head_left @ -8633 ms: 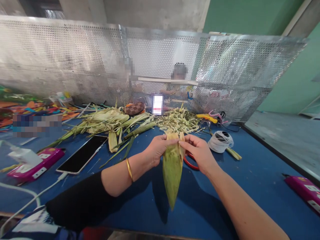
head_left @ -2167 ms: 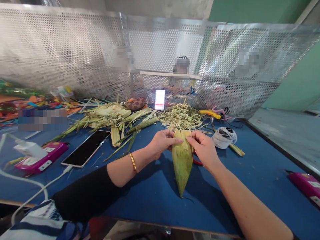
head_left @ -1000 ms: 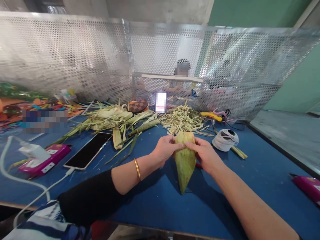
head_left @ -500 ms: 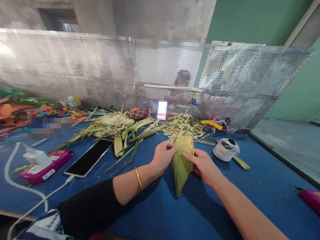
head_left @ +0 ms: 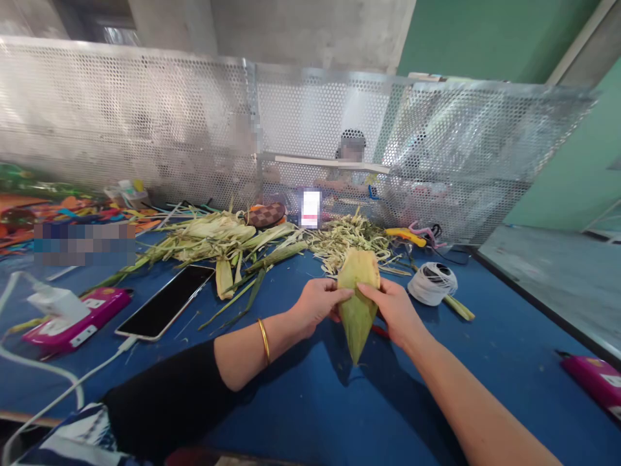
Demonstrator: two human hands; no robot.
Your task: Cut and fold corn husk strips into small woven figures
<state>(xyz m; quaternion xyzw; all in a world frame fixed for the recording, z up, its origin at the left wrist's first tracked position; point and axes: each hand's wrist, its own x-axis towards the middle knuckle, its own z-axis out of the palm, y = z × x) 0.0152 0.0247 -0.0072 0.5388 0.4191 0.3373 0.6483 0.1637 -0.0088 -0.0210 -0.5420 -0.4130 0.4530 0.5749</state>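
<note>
A: Where's the husk (head_left: 356, 327)?

B: In front of the person, over the middle of the table (head_left: 291, 401). Wide end toward the far edge, tip toward the near edge.

A: Grip?

B: Both grasping it. Left hand (head_left: 317, 304) pinches the left side, right hand (head_left: 396, 312) the right side. Thumbs on the face, other fingers mostly hidden.

A: Why that way?

B: My read: a pinch on each side spreads it flat and stops it curling.

A: Other stuff?

B: Husk pile (head_left: 208, 233) and shredded strips (head_left: 349, 234) toward the far edge, probably to be reachable but out of the way. String ball (head_left: 427, 286) toward the right edge, past the right hand, likely for easy reach. Something red (head_left: 381, 331) beside the right hand, mostly covered, can't tell what. Phone (head_left: 167, 303) left of the left forearm, cable (head_left: 127, 343) plugged in; likely set near the power strip (head_left: 107, 301) to charge.

A: Husk looks?

B: Yellow-green, paler at the broad end, greener lower down, tapering to a point. Rim at the wide end uneven, tan at its right corner. Looks thin, so I'd guess it splits easily.
</note>
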